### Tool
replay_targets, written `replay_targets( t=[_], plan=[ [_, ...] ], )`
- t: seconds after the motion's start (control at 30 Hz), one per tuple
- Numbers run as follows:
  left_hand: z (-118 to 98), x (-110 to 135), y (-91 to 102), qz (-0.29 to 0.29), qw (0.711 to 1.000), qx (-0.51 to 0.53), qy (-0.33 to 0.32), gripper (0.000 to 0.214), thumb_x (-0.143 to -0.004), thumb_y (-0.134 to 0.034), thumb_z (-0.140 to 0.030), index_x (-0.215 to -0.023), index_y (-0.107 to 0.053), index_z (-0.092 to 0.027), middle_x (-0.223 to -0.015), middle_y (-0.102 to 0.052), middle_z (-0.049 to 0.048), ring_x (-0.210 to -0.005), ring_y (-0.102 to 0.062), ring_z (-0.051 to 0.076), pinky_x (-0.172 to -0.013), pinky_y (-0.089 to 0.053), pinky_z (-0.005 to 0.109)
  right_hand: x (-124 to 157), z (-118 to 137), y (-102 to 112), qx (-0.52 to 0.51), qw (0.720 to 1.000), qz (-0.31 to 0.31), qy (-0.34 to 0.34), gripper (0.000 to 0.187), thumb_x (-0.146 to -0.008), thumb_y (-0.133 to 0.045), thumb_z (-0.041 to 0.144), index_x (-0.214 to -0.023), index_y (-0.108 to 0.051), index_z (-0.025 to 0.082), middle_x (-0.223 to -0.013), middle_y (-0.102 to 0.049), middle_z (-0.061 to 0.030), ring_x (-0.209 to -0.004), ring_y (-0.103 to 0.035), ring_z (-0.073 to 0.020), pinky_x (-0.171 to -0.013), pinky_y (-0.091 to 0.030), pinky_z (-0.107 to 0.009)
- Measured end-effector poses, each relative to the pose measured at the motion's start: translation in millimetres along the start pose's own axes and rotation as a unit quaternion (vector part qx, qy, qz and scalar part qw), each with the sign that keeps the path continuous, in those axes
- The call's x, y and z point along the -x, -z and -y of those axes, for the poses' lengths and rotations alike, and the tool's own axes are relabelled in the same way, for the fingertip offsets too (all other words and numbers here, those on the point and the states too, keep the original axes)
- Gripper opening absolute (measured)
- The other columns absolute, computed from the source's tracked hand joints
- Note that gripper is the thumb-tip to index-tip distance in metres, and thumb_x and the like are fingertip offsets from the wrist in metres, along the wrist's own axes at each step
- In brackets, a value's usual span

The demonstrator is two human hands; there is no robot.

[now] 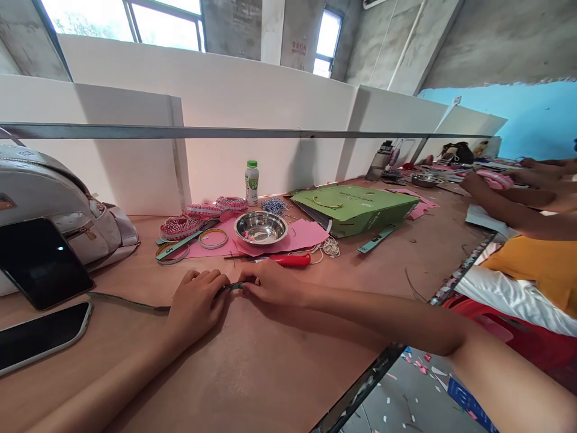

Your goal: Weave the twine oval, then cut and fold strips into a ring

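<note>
Both my hands rest on the brown table (252,361), fingertips meeting over a thin dark green strip (130,302) that trails off to the left. My left hand (195,304) has its fingers curled onto the strip's end. My right hand (269,284) pinches the same end from the other side. Just beyond my hands lie a red-handled tool (294,260), pink paper (302,236) and a steel bowl (261,227).
Two phones (40,264) (42,334) and a white bag (67,204) lie at left. Woven pink pieces (180,227), rings (213,238), a small bottle (252,182) and a green paper bag (356,207) sit behind. Another person's arms (509,207) work at right; the table edge (374,373) drops to the floor.
</note>
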State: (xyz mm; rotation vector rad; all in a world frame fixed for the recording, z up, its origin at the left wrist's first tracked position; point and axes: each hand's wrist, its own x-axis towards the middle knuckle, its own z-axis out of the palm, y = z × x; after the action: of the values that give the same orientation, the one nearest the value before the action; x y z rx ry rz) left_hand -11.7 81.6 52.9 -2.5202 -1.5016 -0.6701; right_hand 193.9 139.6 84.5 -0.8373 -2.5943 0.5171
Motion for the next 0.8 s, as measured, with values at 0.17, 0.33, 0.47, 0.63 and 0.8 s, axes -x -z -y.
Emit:
replay_targets(
  t=[0.17, 0.33, 0.47, 0.63, 0.8],
  plan=[
    [-1, 1, 0.7, -0.011, 0.999, -0.027, -0.027, 0.024, -0.099, -0.043, -0.024, -0.081, -0.058, -0.019, -0.082, -0.063, 0.0038, -0.078, -0.060, 0.022, -0.078, -0.037, 0.039, -5, 12, -10, 0.030, 0.999, -0.007, -0.010, 0.008, -0.086, -0.061, 0.013, -0.087, -0.069, 0.013, -0.084, -0.071, -0.0057, -0.074, -0.059, -0.0159, -0.064, -0.037, -0.024],
    [-2, 3, -0.5, -0.021, 0.998, -0.064, -0.017, 0.022, -0.095, -0.046, -0.019, -0.075, -0.056, -0.020, -0.078, -0.061, 0.0038, -0.075, -0.058, 0.022, -0.079, -0.038, 0.039, -15, 16, -23, 0.065, 0.997, -0.019, -0.036, 0.008, -0.084, -0.060, 0.016, -0.086, -0.067, 0.012, -0.085, -0.070, -0.0105, -0.074, -0.057, -0.0193, -0.064, -0.035, -0.028],
    [-3, 3, 2.4, -0.027, 0.995, -0.097, -0.013, 0.022, -0.094, -0.046, -0.019, -0.074, -0.055, -0.020, -0.078, -0.062, 0.0040, -0.075, -0.060, 0.022, -0.080, -0.038, 0.041, -16, 16, -25, 0.073, 0.996, -0.026, -0.038, 0.010, -0.085, -0.058, 0.016, -0.088, -0.068, 0.013, -0.087, -0.070, -0.0097, -0.077, -0.058, -0.0199, -0.064, -0.034, -0.028],
    [-4, 2, 5.4, -0.012, 0.995, -0.093, -0.033, 0.018, -0.096, -0.047, -0.022, -0.083, -0.059, -0.020, -0.082, -0.065, 0.0042, -0.079, -0.062, 0.023, -0.077, -0.037, 0.041, -5, 12, -15, 0.058, 0.998, -0.018, -0.006, 0.011, -0.089, -0.059, 0.015, -0.091, -0.070, 0.016, -0.091, -0.072, -0.0052, -0.080, -0.060, -0.0166, -0.068, -0.037, -0.025],
    [-4, 2, 2.3, -0.003, 0.995, -0.092, -0.042, 0.016, -0.097, -0.045, -0.021, -0.090, -0.060, -0.020, -0.085, -0.066, 0.0053, -0.082, -0.062, 0.025, -0.078, -0.036, 0.042, -1, 10, -14, 0.058, 0.998, -0.020, 0.010, 0.010, -0.089, -0.059, 0.015, -0.088, -0.069, 0.015, -0.090, -0.071, -0.0059, -0.079, -0.060, -0.0163, -0.068, -0.038, -0.024]
  ],
)
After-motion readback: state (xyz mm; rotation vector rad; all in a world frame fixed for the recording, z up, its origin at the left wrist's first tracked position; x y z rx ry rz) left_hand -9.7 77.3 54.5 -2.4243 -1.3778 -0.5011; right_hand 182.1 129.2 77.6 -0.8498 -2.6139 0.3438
